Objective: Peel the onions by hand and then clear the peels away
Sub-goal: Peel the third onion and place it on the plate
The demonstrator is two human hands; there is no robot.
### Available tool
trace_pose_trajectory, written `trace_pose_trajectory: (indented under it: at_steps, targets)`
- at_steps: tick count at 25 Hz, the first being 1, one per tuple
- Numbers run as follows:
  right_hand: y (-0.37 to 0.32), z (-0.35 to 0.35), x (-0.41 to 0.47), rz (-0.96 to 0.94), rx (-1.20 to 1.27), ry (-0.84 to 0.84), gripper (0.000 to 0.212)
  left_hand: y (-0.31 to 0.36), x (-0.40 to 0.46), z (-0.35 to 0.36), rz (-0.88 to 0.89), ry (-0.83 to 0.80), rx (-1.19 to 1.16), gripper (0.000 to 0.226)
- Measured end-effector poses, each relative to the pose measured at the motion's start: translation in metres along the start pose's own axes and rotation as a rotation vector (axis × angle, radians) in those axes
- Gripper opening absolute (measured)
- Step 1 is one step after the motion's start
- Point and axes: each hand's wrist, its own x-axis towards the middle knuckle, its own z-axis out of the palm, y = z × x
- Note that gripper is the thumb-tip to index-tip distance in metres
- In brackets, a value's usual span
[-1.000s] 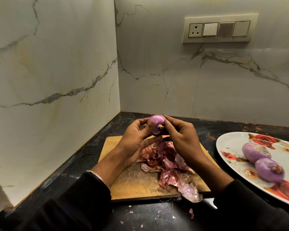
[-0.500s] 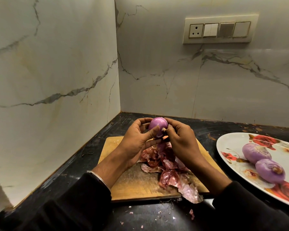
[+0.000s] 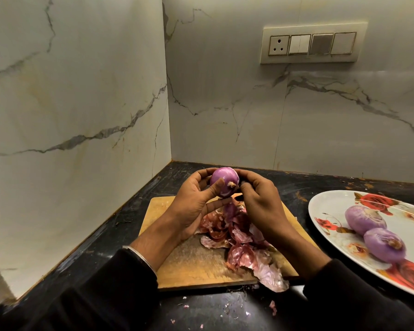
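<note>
Above the wooden chopping board [image 3: 189,263], a red onion [image 3: 224,181] is cupped in the left hand [image 3: 196,201] while skin near its root is pinched by the right hand [image 3: 258,204], so peels [image 3: 244,244] drop onto the board.

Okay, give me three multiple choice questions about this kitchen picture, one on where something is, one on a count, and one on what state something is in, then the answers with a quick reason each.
1. Where does the heap of reddish papery onion peels lie?
A. on the wooden cutting board
B. on the plate
C. in a bin

2. How many peeled purple onions lie on the white oval plate with red roses?
A. one
B. two
C. four

3. What is the state of the purple onion at the hands?
A. lying on the board
B. sliced in half
C. held up above the board

Answers: 1 A, the peels cover the board's middle. 2 B, the farther onion and the nearer onion. 3 C, the left hand grips it and the right hand touches its side.
</note>
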Motion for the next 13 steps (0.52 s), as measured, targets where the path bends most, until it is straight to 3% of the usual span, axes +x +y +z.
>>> trace_pose_trajectory:
  at_steps: [7,11,13]
  targets:
    - [-0.0008,0.0006,-0.0011,0.118,0.207,-0.034,0.028,0.0002,0.0005,-0.0001,-0.019,0.001,-0.018,0.050]
    - [-0.0004,0.0029,-0.0031,-0.069,-0.162,0.021,0.028,0.0001,-0.0008,-0.0004,-0.020,-0.004,0.025,0.051]
    - [-0.0007,0.0027,-0.0038,-0.087,-0.210,0.060,0.025,0.0002,-0.0018,0.0005,-0.021,-0.009,0.050,0.051]
